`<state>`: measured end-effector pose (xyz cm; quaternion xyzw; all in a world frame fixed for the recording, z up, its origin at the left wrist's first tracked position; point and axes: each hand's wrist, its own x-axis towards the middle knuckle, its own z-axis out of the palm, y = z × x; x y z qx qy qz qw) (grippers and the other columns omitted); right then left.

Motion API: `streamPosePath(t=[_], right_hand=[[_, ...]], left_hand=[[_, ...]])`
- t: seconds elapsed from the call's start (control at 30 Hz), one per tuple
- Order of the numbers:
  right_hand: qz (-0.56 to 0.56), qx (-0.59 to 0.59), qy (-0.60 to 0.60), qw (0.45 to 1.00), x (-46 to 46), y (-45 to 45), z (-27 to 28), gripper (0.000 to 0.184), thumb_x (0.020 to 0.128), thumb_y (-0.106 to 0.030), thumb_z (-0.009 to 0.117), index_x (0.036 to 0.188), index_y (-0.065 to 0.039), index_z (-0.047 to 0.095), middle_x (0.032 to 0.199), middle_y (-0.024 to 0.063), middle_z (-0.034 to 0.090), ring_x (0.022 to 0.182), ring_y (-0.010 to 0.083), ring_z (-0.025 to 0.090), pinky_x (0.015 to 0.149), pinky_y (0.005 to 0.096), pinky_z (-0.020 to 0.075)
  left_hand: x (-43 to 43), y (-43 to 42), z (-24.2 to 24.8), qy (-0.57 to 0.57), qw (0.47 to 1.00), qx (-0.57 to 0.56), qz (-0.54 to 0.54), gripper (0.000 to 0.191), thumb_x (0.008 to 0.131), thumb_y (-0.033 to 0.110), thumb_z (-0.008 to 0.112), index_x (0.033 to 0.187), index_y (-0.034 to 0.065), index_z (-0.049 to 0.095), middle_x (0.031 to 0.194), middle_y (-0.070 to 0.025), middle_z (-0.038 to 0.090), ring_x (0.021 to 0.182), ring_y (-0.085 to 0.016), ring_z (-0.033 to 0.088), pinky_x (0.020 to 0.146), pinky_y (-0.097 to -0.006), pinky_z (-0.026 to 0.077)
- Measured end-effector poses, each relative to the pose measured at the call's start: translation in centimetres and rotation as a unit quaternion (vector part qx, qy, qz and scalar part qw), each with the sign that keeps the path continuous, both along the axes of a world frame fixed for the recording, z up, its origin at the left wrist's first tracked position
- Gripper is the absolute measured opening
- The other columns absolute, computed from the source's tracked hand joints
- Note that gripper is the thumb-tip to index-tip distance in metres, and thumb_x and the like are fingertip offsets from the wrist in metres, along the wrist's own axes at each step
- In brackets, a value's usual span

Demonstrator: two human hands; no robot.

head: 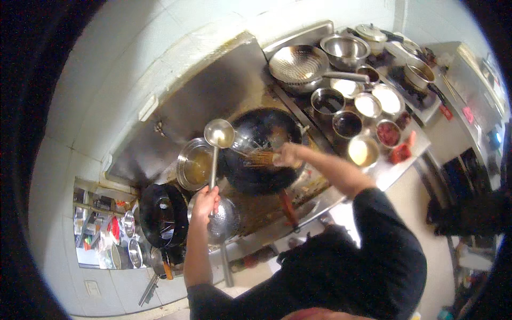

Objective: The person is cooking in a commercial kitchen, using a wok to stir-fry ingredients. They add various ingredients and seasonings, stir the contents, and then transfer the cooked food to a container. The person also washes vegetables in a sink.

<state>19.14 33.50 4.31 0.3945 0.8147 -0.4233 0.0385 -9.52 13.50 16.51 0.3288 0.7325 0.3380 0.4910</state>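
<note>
My left hand (206, 203) grips the handle of a metal ladle (219, 134), whose bowl is raised over the gap between a dark wok (260, 180) and a steel pot (185, 168). That pot holds yellowish liquid. My right hand (289, 155) is closed around a bamboo wok brush (259, 159), its bristles over the inside of the wok; whether they touch the metal is hard to tell. The wok has a wooden handle (289, 210) pointing toward me. Below my left hand lies a perforated strainer (225, 224) with a long metal handle.
A second black wok (160, 218) stands at the left by a wall opening. To the right are a perforated pan (300, 66), a steel bowl (345, 50) and several seasoning containers (347, 124). A red object (401, 153) lies near the counter edge (424, 142).
</note>
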Motion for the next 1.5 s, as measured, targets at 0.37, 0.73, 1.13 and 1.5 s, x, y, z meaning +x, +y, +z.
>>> streamPosePath(t=[0.37, 0.73, 1.13, 1.5], right_hand=[[0.017, 0.01, 0.063, 0.998, -1.4, 0.0, -2.1, 0.07, 0.075, -0.06, 0.06, 0.127, -0.012, 0.054, 0.12, 0.0176, 0.058, 0.11, 0.0319, 0.054, 0.096, 0.0404, 0.0414], [0.048, 0.179, 0.05, 0.981, -4.9, 3.0, -2.3, 0.066, 0.078, -0.055, 0.06, 0.125, -0.009, 0.054, 0.112, 0.0143, 0.059, 0.098, 0.0277, 0.056, 0.085, 0.0398, 0.0434], [0.211, 0.202, -0.017, 0.956, -15.9, -3.1, -9.1, 0.052, 0.084, -0.045, 0.057, 0.119, -0.006, 0.056, 0.099, 0.0135, 0.062, 0.082, 0.0268, 0.058, 0.07, 0.0383, 0.0457], [0.065, 0.211, 0.014, 0.975, -1.0, 9.2, -7.4, 0.04, 0.09, -0.035, 0.054, 0.115, -0.003, 0.058, 0.087, 0.0127, 0.065, 0.067, 0.0261, 0.059, 0.056, 0.037, 0.0477]], left_hand=[[3.7, -2.9, -2.0, 0.544, 0.83, 0.086, -0.09, 0.033, 0.089, 0.022, 0.051, 0.115, 0.0021, 0.05, 0.071, -0.0255, 0.061, 0.073, -0.044, 0.061, 0.064, -0.0521, 0.047], [5.6, -17.1, -14.4, 0.15, 0.952, 0.146, 0.226, 0.037, 0.091, 0.03, 0.05, 0.105, -0.0038, 0.052, 0.09, -0.0231, 0.057, 0.084, -0.039, 0.057, 0.074, -0.0483, 0.045], [4.6, -21.2, -23.8, -0.036, 0.973, 0.074, 0.214, 0.053, 0.091, 0.048, 0.046, 0.082, -0.0001, 0.065, 0.08, -0.0158, 0.062, 0.074, -0.028, 0.058, 0.068, -0.0426, 0.046], [2.8, -20.9, -18.1, -0.034, 0.976, -0.084, 0.197, 0.058, 0.09, 0.036, 0.053, 0.132, 0.0002, 0.037, 0.111, -0.0249, 0.055, 0.099, -0.028, 0.059, 0.075, -0.0451, 0.049]])
